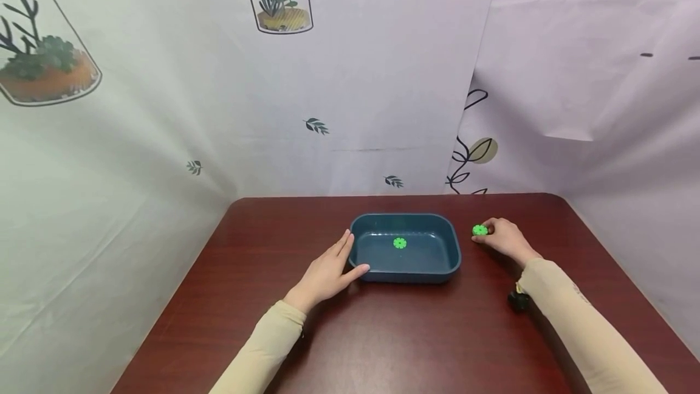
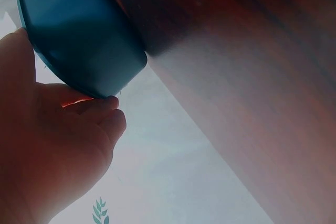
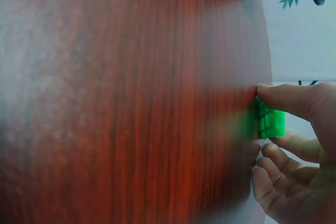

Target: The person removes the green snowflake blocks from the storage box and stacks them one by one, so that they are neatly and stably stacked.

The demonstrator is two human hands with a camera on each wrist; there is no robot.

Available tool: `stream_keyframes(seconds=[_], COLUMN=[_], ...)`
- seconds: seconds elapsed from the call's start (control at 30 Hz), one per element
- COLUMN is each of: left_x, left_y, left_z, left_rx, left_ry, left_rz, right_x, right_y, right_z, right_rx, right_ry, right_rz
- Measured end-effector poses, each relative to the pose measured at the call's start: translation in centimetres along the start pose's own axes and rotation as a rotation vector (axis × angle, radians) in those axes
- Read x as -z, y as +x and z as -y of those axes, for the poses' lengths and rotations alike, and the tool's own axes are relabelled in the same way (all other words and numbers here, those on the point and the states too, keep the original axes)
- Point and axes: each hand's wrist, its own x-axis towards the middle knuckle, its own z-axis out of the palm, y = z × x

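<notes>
A dark blue rectangular tray (image 1: 374,257) stands on the table, with one bright green notched disc (image 1: 400,239) lying on its floor. My left hand (image 1: 325,272) rests against the tray's left side, fingers extended along the wall and thumb at the near-left corner. The left wrist view shows that hand against the tray's outer wall (image 2: 89,40). Right of the tray, my right hand (image 1: 507,239) pinches a second green notched disc (image 1: 479,230) between thumb and fingers. In the right wrist view this green disc (image 3: 273,123) looks thick and sits at the table surface.
The reddish-brown wooden table (image 1: 415,333) has rounded far corners. A pale patterned sheet (image 1: 372,102) hangs behind it and along both sides. A small black object (image 1: 518,300) shows beneath the right sleeve, at the wrist.
</notes>
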Motion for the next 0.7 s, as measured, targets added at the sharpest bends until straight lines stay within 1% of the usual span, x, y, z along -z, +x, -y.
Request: stream_keyframes(seconds=[0.2, 0.4, 0.53, 0.7], left_x=[-0.2, -0.3, -0.3, -0.2], left_y=[0.0, 0.0, 0.0, 0.0], left_z=[0.1, 0.2, 0.2, 0.2], left_rx=[0.002, -0.007, -0.012, -0.018], left_ry=[0.007, 0.007, 0.008, 0.007], left_rz=[-0.009, -0.014, -0.018, -0.027], right_x=[0.0, 0.3, 1.0, 2.4], right_y=[0.0, 0.1, 0.3, 0.8], right_z=[0.0, 0.0, 0.3, 1.2], right_rx=[-0.013, -0.01, -0.009, 0.015], right_ry=[-0.001, -0.011, 0.001, 0.005], right_rz=[0.003, 0.038, 0.07, 0.081])
